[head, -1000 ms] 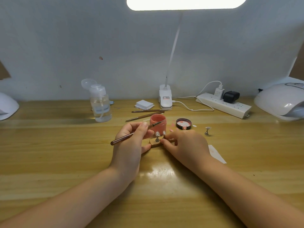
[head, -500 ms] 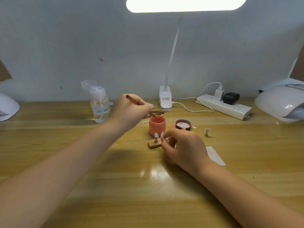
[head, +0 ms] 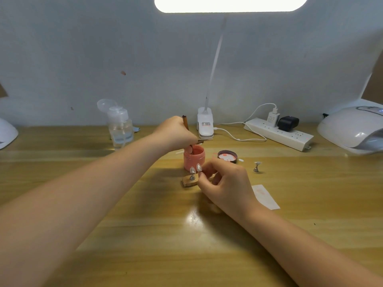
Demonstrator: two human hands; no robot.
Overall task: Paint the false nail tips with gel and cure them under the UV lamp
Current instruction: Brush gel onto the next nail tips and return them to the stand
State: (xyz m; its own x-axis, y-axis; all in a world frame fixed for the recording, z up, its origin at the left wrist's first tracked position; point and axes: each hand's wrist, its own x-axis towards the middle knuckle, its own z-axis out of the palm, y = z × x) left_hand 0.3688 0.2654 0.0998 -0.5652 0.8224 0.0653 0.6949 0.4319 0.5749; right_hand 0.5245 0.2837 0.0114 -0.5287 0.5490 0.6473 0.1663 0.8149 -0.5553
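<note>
Left hand, fingers pinching the slim brown brush, is dipping into the coral gel jar; it should be wiping off excess while right-hand fingers are pinching the clear nail tip's stand steady

Two nail tips – one jar, one brush, one lid

one head-worn wide-angle view looks forward and down across the wooden table toward the wall.
</note>
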